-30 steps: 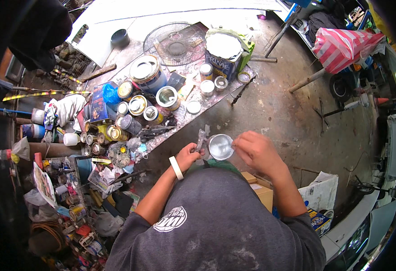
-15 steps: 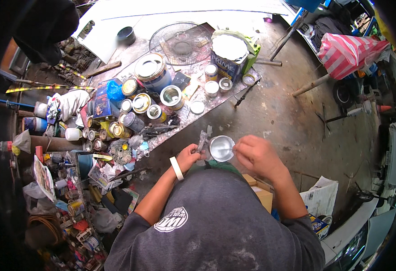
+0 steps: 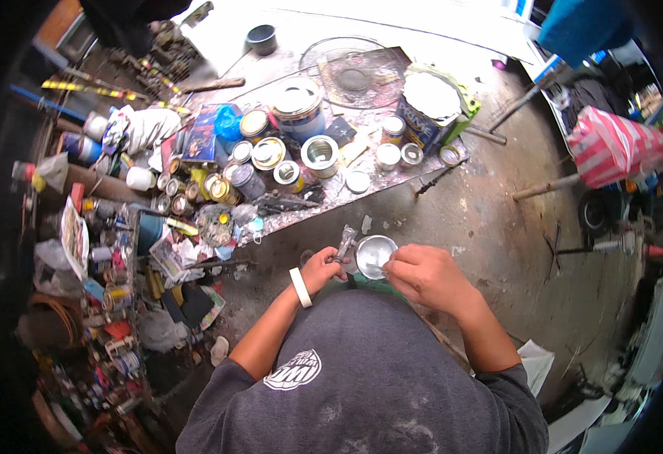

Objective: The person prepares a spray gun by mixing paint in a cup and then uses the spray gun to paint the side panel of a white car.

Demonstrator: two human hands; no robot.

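Observation:
In front of my body, my left hand (image 3: 322, 270) is closed around what looks like a paint spray gun (image 3: 346, 240), a worn greyish tool whose front part points up and away. Right beside it is a round metal cup (image 3: 375, 256) with a bright rim and silvery-grey liquid inside. Whether the cup is joined to the gun is hidden. My right hand (image 3: 422, 278) is at the cup's right rim, with thumb and fingers pinched together over the edge. Anything thin between those fingers is too small to make out.
Ahead, a paint-spattered table (image 3: 324, 216) bears several open paint cans, a big pail (image 3: 298, 102), a fan grille (image 3: 354, 72) and a dark square container (image 3: 422, 113). Left, a cluttered shelf (image 3: 131, 303) holds cans and rags. A red-and-white striped bag (image 3: 619, 147) hangs at right.
My view has shifted, so the table and cans sit further right and lower. My right hand's fingers have moved lower along the cup's rim. My left hand keeps its hold.

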